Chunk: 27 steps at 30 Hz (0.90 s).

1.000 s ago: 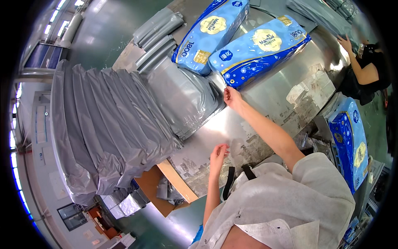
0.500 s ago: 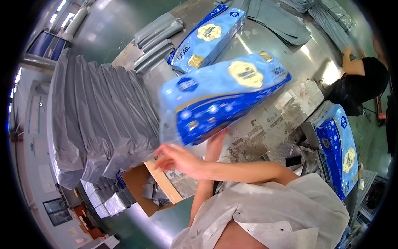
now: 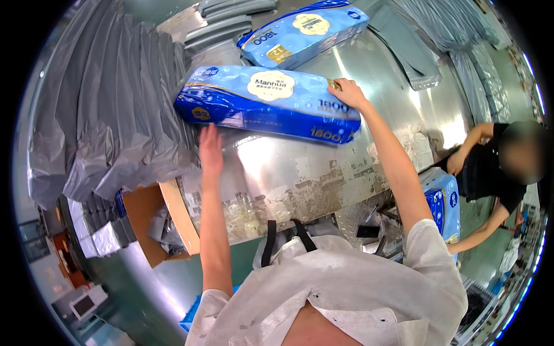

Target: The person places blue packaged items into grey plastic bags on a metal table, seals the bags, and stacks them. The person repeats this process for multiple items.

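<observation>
A long blue plastic-wrapped pack of paper rolls (image 3: 265,101) lies flat on the steel table (image 3: 300,167). My right hand (image 3: 349,92) grips the pack's far right end, fingers curled over its top edge. With fingers spread flat, my left hand (image 3: 210,147) rests on the table just below the pack's left end, at the edge of a grey plastic bag (image 3: 150,144). It holds nothing. A second blue pack (image 3: 306,29) lies farther back on the table.
A thick stack of grey plastic bags (image 3: 98,104) fills the left side. An open cardboard box (image 3: 153,225) sits below the table's left corner. At the right a co-worker in black (image 3: 490,167) bends beside another blue pack (image 3: 444,199). More grey bags (image 3: 438,34) lie at the back right.
The blue pack was dragged from the back of the table, lifted toward me, and now lies flat on the table. My left hand has let go and rests beside it.
</observation>
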Motion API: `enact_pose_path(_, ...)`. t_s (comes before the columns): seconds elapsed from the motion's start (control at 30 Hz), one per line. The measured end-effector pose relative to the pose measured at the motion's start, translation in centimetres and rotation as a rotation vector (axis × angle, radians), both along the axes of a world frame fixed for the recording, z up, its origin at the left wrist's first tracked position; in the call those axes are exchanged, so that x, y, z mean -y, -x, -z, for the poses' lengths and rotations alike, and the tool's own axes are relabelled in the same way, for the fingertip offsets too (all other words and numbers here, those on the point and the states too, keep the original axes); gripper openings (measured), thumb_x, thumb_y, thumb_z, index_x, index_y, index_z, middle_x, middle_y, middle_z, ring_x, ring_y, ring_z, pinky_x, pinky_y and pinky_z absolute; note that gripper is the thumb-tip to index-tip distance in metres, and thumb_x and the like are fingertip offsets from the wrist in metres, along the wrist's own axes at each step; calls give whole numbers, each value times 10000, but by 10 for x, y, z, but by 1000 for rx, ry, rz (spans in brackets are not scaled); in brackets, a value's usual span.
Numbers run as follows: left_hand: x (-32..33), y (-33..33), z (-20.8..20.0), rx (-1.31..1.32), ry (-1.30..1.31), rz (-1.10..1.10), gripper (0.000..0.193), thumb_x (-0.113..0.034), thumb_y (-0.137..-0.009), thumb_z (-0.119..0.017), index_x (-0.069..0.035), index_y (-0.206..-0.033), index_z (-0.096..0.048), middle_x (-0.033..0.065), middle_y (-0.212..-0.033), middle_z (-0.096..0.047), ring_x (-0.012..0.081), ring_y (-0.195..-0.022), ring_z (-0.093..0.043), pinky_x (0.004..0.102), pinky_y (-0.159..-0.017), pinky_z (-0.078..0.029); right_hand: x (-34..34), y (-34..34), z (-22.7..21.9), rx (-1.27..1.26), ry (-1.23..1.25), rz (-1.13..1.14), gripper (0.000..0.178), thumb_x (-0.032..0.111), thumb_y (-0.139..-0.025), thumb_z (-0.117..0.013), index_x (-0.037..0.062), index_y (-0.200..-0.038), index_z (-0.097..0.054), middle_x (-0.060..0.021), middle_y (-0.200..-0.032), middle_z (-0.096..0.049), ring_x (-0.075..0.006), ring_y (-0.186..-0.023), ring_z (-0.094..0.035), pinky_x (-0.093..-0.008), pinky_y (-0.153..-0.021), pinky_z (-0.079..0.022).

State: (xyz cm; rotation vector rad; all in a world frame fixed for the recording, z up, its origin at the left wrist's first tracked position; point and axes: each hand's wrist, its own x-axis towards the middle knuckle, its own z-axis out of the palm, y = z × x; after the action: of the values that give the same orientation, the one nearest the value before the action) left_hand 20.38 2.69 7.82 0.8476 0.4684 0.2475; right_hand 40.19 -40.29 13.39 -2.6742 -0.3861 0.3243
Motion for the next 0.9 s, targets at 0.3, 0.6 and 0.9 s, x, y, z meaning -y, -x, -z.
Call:
enact_pose_path(0.3, 197, 176, 86, -269, -481, 730, 408, -174, -828, -654, -2, -1188, -570, 116, -1052, -667, 198, -923, -653, 332, -793, -519, 3, 84, 29, -656, -103, -25, 868, 765, -850, -383, 4, -1192, -624, -183, -1154, -634, -279, -1093, -599, -438, -872, -490)
enact_pose_path(0.6, 131, 294, 15, -317, -899, 680, 295, -262, -773, -746, -22, -932, -682, 125, -930, -671, 293, -865, -621, 374, -770, -488, 6, 333, 81, -668, -678, 184, 517, 327, -863, -698, -3, -1236, -557, -146, -1111, -630, -235, -1081, -583, -343, -951, -446)
enact_pose_path(0.9, 101, 302, -44, -177, -1010, 372, 168, -172, -816, -696, -8, -782, -686, 118, -764, -625, 289, -757, -540, 399, -703, -432, -42, 355, 2, -575, -503, -56, 188, 214, -852, -710, 53, -948, -729, -64, -1000, -624, -164, -984, -542, -318, -843, -443)
